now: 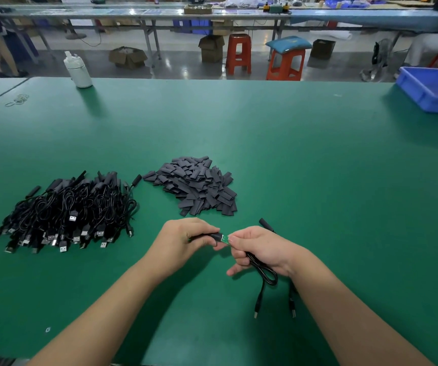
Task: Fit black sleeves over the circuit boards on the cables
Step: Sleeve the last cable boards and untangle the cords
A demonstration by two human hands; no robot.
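The sleeve [208, 236] lies crosswise, mouth toward the circuit board [225, 239]; my left hand [186, 240] pinches it, my right hand [258, 249] pinches board and cable [264, 270]

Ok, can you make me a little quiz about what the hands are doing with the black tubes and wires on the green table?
1. True or false: the small green circuit board is fully covered by the black sleeve.
2. Which hand grips the looped black cable?
A) left hand
B) right hand
3. Fill in: the heap of loose flat black sleeves lies to the ____ of the pile of black USB cables.

Key:
1. False; part of the board shows between the hands.
2. B.
3. Right.
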